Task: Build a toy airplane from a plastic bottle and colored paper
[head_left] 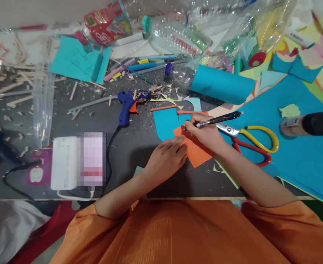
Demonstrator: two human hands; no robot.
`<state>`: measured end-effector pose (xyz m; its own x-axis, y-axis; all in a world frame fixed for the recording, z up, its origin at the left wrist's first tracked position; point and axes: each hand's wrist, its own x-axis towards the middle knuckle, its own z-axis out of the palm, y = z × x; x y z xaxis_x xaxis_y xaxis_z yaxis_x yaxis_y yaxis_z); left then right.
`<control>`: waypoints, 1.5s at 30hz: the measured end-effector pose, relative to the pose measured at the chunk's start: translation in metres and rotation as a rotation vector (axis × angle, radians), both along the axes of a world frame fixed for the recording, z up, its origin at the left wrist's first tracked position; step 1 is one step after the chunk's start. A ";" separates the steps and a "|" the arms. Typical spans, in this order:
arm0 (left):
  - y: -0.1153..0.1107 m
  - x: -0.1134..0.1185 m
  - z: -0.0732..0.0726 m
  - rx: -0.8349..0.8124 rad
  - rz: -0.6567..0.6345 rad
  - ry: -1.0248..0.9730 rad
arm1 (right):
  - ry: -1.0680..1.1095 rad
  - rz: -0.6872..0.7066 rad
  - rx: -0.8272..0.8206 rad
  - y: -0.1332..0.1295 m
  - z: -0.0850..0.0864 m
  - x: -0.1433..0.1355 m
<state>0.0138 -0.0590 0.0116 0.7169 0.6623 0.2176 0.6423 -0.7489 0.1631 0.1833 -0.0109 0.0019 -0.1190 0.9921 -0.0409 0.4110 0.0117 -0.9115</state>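
Observation:
My right hand (pixel 204 132) is closed on a black pen (pixel 219 119), its tip down at an orange paper (pixel 198 152). The fingers of my left hand (pixel 168 156) lie flat on the paper's left edge. Under and behind the orange paper is a blue paper piece (pixel 164 123), with thin orange strips (pixel 164 108) along its top. Scissors (pixel 249 141) with one yellow and one red handle lie just right of my right hand, partly hidden by my forearm.
A blue glue gun (pixel 127 106) with its cable lies left of the papers. Further left are a white power bank (pixel 64 163) and a phone. Plastic bottles (pixel 175 38) line the back. A black-capped bottle (pixel 307 124) lies on blue sheets at right. Wood sticks and scraps are scattered around.

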 end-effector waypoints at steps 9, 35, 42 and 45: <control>-0.001 0.000 0.002 0.012 0.000 -0.012 | 0.046 -0.007 0.014 0.000 -0.002 0.001; -0.001 -0.002 0.000 0.010 0.016 0.019 | 0.044 -0.011 0.032 0.000 -0.006 0.003; -0.001 -0.002 0.001 -0.003 0.018 0.029 | 0.048 -0.031 0.019 -0.001 -0.007 0.002; -0.001 -0.002 0.001 -0.016 0.016 0.022 | 0.072 -0.022 0.030 0.000 -0.007 0.002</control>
